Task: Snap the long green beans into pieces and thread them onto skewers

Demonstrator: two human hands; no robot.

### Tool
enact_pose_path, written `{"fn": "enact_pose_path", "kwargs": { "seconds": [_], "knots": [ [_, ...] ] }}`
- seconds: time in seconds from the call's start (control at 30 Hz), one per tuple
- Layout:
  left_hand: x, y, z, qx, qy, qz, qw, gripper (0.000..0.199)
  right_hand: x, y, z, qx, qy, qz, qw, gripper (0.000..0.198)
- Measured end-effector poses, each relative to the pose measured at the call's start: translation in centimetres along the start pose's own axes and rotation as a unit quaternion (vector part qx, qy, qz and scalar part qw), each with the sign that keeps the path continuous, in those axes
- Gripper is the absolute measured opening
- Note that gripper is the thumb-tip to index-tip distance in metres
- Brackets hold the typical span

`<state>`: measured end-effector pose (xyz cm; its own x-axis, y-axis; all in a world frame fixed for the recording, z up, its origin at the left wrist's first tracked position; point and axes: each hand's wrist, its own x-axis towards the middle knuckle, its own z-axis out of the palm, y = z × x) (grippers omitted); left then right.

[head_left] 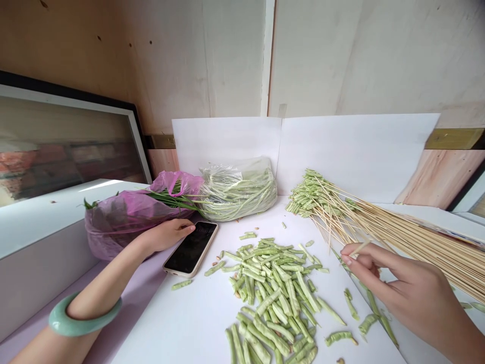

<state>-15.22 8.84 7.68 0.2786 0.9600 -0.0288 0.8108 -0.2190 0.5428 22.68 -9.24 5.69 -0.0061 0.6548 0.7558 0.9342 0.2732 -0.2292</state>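
My left hand [171,234], with a green bangle [85,314] on its wrist, rests at the upper left edge of a smartphone [191,248]. Its thumb reaches the phone's edge and the fingers lie loosely stretched; the phone is flat with a dark screen. On the right, my right hand [407,285] is closed in a pinch on a thin, pale bamboo skewer [359,248], seen foreshortened. Left of that hand, many cut green bean pieces [278,298] lie heaped on the white surface. Beyond it are skewers loaded with bean pieces [312,194].
A bundle of bare bamboo skewers [424,235] stretches along the right. At the back, a clear bag of long beans [238,189] sits beside a purple plastic bag [121,217] of greens. White boards [352,154] stand against the wall. Loose bean pieces [339,337] lie near my right hand.
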Motion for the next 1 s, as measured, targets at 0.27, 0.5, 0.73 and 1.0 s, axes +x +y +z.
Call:
{"fn": "enact_pose_path", "kwargs": {
  "seconds": [0.27,0.5,0.73,1.0],
  "knots": [
    [0.5,-1.0,0.8,0.054,-0.028,-0.016,0.998,0.054,0.1,0.1,0.0,-0.016,0.005,-0.016,1.0,0.019],
    [0.3,-0.9,1.2,0.08,-0.008,-0.008,0.997,0.047,0.1,0.6,-0.1,-0.035,0.0,-0.045,0.998,0.019],
    [0.5,-1.0,1.4,0.09,-0.009,-0.009,0.996,0.052,-0.1,0.3,-0.1,-0.041,-0.007,-0.01,0.999,0.023],
    [-0.6,-0.4,-0.4,0.032,-0.086,-0.016,0.996,0.068,0.2,0.7,-0.7,-0.077,-0.028,-0.065,0.995,0.023]
  ]
}}
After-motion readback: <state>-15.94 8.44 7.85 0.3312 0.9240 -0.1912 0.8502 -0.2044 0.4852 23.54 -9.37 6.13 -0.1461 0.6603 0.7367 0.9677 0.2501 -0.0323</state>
